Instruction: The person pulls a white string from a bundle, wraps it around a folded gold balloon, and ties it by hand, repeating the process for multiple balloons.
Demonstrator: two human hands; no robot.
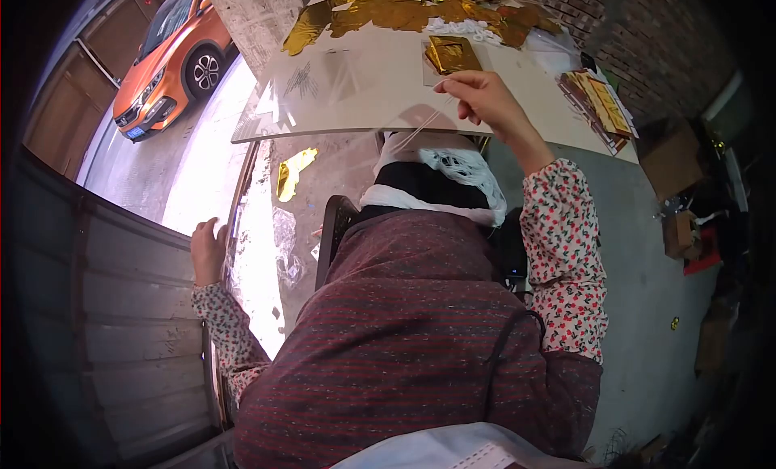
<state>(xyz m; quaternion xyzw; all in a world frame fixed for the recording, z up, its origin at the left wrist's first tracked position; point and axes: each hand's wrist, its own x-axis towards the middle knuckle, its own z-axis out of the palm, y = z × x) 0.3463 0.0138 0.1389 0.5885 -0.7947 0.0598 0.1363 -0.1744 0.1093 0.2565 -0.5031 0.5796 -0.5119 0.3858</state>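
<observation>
My right hand (481, 99) is raised over the near edge of the table, its thumb and fingers pinched on thin white thread (415, 130). The strands slope down to the left across my lap and fade against the bright ground. Far out to the left, my left hand (208, 249) is closed with its fingertips together, in line with those strands; the thread there is hard to see. A loose bundle of white thread (463, 170) lies across my knees. On the table, a small stack of gold foil sheets (454, 55) sits just beyond my right hand.
Crumpled gold foil (388, 12) covers the back of the white table (356, 105). Printed yellow and red papers (602, 105) lie at its right corner. Foil scrap (295, 174) and clear plastic (286, 247) are on the floor. A corrugated metal door (137, 307) stands left; an orange car (174, 61) is outside.
</observation>
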